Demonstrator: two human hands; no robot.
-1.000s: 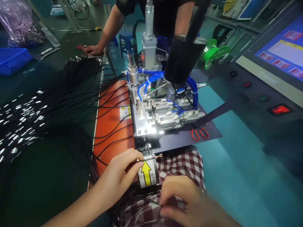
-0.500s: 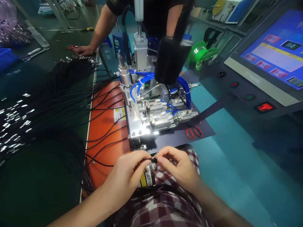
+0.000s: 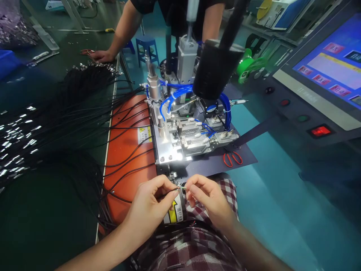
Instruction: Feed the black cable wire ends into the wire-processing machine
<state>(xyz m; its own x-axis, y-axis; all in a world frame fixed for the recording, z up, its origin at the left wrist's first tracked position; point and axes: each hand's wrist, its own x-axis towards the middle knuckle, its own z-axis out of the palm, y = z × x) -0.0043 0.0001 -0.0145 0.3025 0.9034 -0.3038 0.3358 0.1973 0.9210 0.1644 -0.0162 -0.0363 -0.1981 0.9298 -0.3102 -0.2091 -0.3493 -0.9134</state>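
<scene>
Near the bottom centre of the frame, the left hand (image 3: 155, 197) pinches a black cable (image 3: 175, 189) between thumb and fingertips, close to the cable's end. Thin light-coloured wires (image 3: 183, 187) stick out of that end and point toward the right. The right hand (image 3: 208, 197), just beside it, has its fingers curled with the tips at the wires; whether they grip them, I cannot tell.

Just below the fingertips is a white label (image 3: 180, 214) with a yellow arrow, partly covered by the left hand. Checked cloth (image 3: 194, 248) fills the bottom centre.

In the middle of the frame stands a metal machine (image 3: 194, 145) with blue tubes (image 3: 180, 90), and red-handled scissors (image 3: 237, 158) lie to its right on a dark plate (image 3: 248, 152). An orange panel (image 3: 126, 139) sits left of the machine, with several black cables running across it from a large cable bundle (image 3: 84, 84) on the dark surface (image 3: 56, 214) at the left.

At upper left, a co-worker's hand (image 3: 103, 56) rests by the bundle's far end. A lit screen (image 3: 324, 71) is at upper right, and a green spool (image 3: 245, 66) is at upper centre-right.
</scene>
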